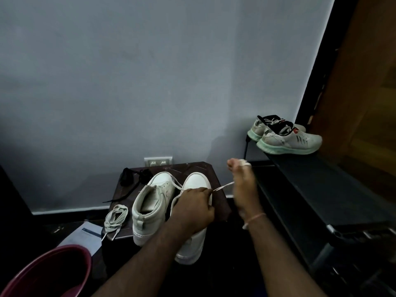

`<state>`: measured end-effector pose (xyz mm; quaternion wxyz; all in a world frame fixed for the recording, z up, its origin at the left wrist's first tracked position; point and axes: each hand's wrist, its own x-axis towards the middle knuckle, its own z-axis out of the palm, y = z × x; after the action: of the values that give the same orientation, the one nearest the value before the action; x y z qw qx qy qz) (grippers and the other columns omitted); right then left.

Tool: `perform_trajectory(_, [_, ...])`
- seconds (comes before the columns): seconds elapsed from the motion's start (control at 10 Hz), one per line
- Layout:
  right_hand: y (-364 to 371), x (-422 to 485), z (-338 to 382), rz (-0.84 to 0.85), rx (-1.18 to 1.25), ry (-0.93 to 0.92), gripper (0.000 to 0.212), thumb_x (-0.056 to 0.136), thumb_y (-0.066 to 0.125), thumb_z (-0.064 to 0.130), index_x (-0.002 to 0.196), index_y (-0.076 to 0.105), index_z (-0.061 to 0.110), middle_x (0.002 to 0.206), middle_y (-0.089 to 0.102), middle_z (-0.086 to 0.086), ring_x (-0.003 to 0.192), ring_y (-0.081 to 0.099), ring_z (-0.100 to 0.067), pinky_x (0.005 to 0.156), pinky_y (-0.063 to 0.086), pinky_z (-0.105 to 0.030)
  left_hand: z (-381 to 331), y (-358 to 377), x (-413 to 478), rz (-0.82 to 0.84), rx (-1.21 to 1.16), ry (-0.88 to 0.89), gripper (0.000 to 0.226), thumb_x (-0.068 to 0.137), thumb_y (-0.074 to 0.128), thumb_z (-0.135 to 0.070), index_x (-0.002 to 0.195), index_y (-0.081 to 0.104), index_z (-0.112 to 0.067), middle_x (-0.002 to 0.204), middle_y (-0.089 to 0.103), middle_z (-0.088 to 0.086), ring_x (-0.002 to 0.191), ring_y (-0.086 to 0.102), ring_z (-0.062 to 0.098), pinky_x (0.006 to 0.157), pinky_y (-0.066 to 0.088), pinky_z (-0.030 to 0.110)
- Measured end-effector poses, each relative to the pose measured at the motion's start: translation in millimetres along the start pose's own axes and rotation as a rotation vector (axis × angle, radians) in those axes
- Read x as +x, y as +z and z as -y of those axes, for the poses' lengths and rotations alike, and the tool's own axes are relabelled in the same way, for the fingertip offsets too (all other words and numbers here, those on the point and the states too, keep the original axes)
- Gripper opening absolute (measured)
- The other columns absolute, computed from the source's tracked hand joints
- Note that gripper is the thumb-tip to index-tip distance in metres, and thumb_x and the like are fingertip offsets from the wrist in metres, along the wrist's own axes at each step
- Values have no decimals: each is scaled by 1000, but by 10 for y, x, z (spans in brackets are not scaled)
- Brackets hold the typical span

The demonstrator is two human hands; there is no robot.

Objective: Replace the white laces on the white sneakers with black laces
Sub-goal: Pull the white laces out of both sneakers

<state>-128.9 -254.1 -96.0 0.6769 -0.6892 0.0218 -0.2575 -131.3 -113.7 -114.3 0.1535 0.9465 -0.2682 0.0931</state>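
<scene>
Nearest, my left hand (192, 207) clamps the high-top sneaker (192, 247). My right hand (242, 189), blurred, grips its white lace (224, 186): limp and light, best taken close to the sneaker.

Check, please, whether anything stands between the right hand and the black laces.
Yes: both white sneakers stand between the right hand, holding a white lace, and the black laces at the table's far-left corner.

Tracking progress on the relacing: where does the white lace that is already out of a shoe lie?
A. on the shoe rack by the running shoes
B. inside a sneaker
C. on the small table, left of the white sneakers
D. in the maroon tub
C: the loose white lace lies bundled on the table beside the laceless sneaker.
</scene>
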Motion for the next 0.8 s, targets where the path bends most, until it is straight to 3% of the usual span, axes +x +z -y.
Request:
perform_trajectory(0.1, [-138, -68, -180, 294, -956, 58, 60, 95, 35, 61, 75, 58, 11, 84, 67, -18, 83, 63, -34, 71, 45, -33, 19, 30, -1, -15, -2, 7, 38, 78, 40, -35, 100, 64, -17, 101, 68, 5, 95, 61, 29, 84, 41, 34])
perform_trajectory(0.2, [-311, -375, -3, 597, -662, 601, 83, 88, 26, 76, 61, 62, 6, 53, 59, -14, 38, 49, -21, 43, 37, -22, 44, 31, 43, -8, -4, -4, 41, 75, 40, -36, 101, 64, -15, 102, 68, 6, 97, 61, 29, 84, 41, 34])
perform_trajectory(0.3, [-298, -497, 109, 519, 453, 788, 60, 78, 60, 64, 66, 64, 5, 57, 59, -12, 43, 55, -15, 43, 47, -23, 27, 2, 45, 6, -41, 4, 57, 68, 37, -37, 113, 64, -15, 113, 67, 7, 106, 59, 29, 92, 44, 35])
perform_trajectory(0.4, [-83, -234, 87, 71, 1089, 367, 42, 85, 62, 46, 101, 61, 7, 106, 66, -15, 97, 67, -25, 89, 54, -35, 14, -1, 7, 8, -42, 37, 58, 68, 38, -34, 118, 61, -15, 117, 65, 7, 109, 58, 29, 93, 43, 34])
perform_trajectory(0.5, [114, -16, 18, -28, 61, -86, 43, 97, 41, 44, 121, 55, 12, 131, 55, -16, 124, 51, -29, 106, 38, -34, 42, 4, 25, 2, -26, 36, 58, 67, 39, -34, 119, 60, -16, 117, 65, 5, 107, 58, 29, 93, 44, 34])
perform_trajectory(0.6, [-67, 35, -107, 298, -1031, -106, 54, 92, 47, 56, 112, 63, 8, 124, 61, -21, 120, 55, -33, 101, 42, -36, 46, 26, 25, 5, -27, 43, 51, 68, 40, -35, 110, 63, -19, 108, 68, 6, 100, 61, 30, 86, 46, 36])
perform_trajectory(0.7, [-271, -166, 84, 707, -1162, 397, 59, 95, 38, 61, 75, 63, 12, 88, 72, -16, 70, 68, -23, 63, 51, -28, 72, 13, 80, 10, -60, 8, 55, 72, 39, -37, 117, 63, -18, 115, 67, 7, 107, 60, 30, 92, 47, 36])
perform_trajectory(0.8, [-338, -389, 133, 858, -491, 649, 51, 101, 42, 37, 63, 59, 9, 52, 60, -6, 34, 49, -10, 38, 39, -20, 86, 5, 102, 55, -110, -6, 59, 72, 37, -37, 122, 62, -19, 122, 65, 6, 114, 57, 28, 96, 45, 34])
